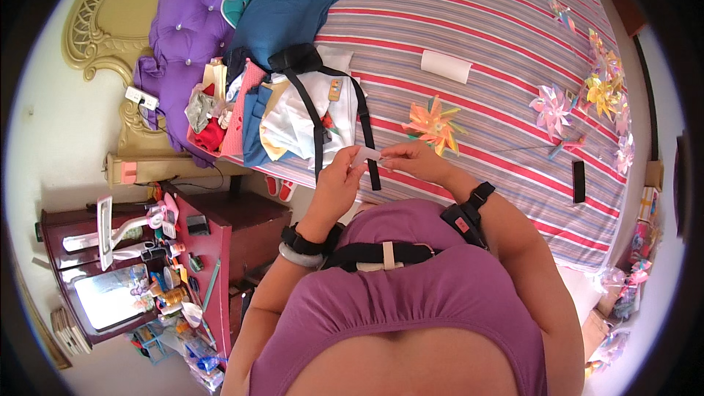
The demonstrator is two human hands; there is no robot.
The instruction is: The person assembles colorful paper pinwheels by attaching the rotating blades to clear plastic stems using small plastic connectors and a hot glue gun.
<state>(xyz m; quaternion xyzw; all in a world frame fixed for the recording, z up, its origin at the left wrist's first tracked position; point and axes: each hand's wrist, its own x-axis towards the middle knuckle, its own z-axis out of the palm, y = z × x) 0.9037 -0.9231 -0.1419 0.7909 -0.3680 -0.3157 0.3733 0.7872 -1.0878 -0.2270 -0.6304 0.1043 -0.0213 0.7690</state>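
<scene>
Above the near edge of the bed, my left hand (339,183) pinches a small white piece that looks like paper (369,154) between thumb and fingers. My right hand (422,161) meets it from the other side, its fingertips closed at the piece's right edge. Just beyond my right hand, an orange iridescent pinwheel (433,125) lies on the striped bedsheet (506,73). A black strap (374,174) hangs down by the bed edge, right behind my fingers. Farther back lies a white rectangular sheet or roll (446,66).
More shiny pinwheels, one pink (551,108) and one yellow (601,94), lie at the right beside a black phone (578,182). At the left are a black bag (297,59), folded clothes (286,125), a pink basket (253,77) and a blue pillow (282,15). A cluttered dresser (213,264) stands lower left.
</scene>
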